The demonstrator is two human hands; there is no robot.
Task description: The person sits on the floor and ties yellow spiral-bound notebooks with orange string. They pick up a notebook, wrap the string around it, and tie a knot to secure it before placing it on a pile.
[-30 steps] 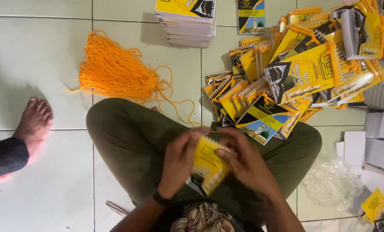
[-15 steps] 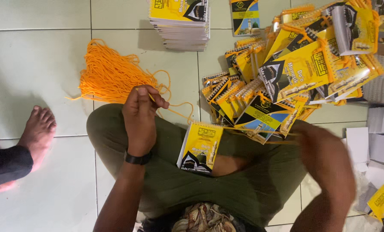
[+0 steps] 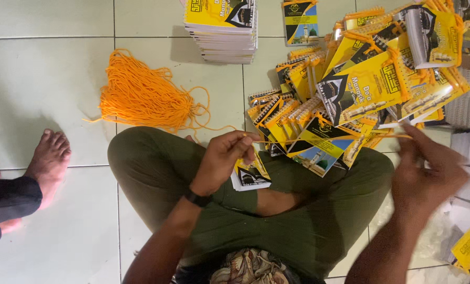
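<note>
A thin orange string [image 3: 330,140] runs flat across the middle of the frame, pulled tight between the left hand [image 3: 225,160] and the right hand [image 3: 430,176]. The left fingers [image 3: 245,138] pinch one end near the middle. The right hand, blurry at the right side, holds the other end. A small yellow and black booklet [image 3: 251,173] lies flat on the lap just under the left hand, its cover facing up, partly hidden by the hand.
</note>
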